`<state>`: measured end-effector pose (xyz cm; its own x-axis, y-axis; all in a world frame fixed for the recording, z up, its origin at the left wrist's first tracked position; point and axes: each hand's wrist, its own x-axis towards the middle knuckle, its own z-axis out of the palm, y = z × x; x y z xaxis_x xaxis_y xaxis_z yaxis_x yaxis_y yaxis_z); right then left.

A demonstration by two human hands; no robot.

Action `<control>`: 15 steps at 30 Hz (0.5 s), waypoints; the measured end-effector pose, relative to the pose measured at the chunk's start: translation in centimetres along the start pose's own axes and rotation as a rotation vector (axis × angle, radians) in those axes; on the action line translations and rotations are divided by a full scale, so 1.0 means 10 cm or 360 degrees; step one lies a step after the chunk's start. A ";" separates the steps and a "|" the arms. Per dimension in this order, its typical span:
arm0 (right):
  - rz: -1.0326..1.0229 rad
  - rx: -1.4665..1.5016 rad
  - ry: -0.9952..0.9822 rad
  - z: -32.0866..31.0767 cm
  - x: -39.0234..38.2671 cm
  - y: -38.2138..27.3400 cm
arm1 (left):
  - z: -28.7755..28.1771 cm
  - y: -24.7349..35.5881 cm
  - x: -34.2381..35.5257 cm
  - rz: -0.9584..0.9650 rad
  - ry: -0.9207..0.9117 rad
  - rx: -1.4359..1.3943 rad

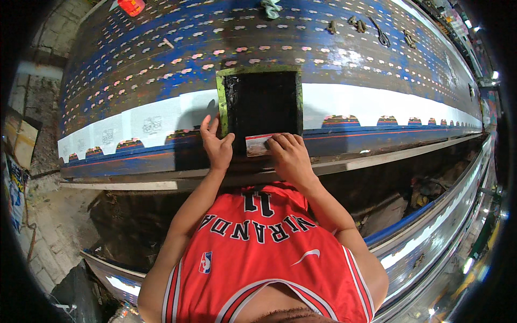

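A dark screen frame with a green rim [221, 94] lies across a strip of white printed sheet [377, 99] on the long table, its middle coated glossy black. At the frame's lower left, my left hand [218, 140] has its fingers apart, thumb and fingertips at the rim, some tips hidden. My right hand [288, 153] grips a flat squeegee-like blade [254, 146] with a red edge, held along the frame's bottom side.
The speckled table [161, 64] bears a red container [131, 6], a crumpled pale green cloth [272, 8], scissors [382, 37] and small brown pieces [358, 24]. A rail [124, 184] runs along the near edge. A similar long table [420, 226] lies behind me on the right.
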<state>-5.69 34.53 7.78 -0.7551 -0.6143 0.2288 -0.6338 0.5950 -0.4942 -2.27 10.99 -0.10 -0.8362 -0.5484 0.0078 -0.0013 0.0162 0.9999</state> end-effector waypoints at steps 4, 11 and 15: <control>0.0071 0.0011 0.0025 -0.33 -0.30 0.52 | 0.69 -0.12 -0.19 0.0043 -0.0022 0.0130; 0.0020 -0.0012 0.0025 -0.64 -0.57 1.14 | 1.38 -0.21 -0.32 -0.0004 -0.0047 0.0253; -0.0010 0.0014 0.0020 -0.64 -0.60 1.26 | 1.47 -0.20 -0.28 -0.0077 -0.0047 0.0328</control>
<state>-10.17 49.04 5.55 -0.7533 -0.6115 0.2420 -0.6369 0.5866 -0.5002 -7.93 24.77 -2.32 -0.8482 -0.5278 -0.0437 -0.1516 0.1629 0.9749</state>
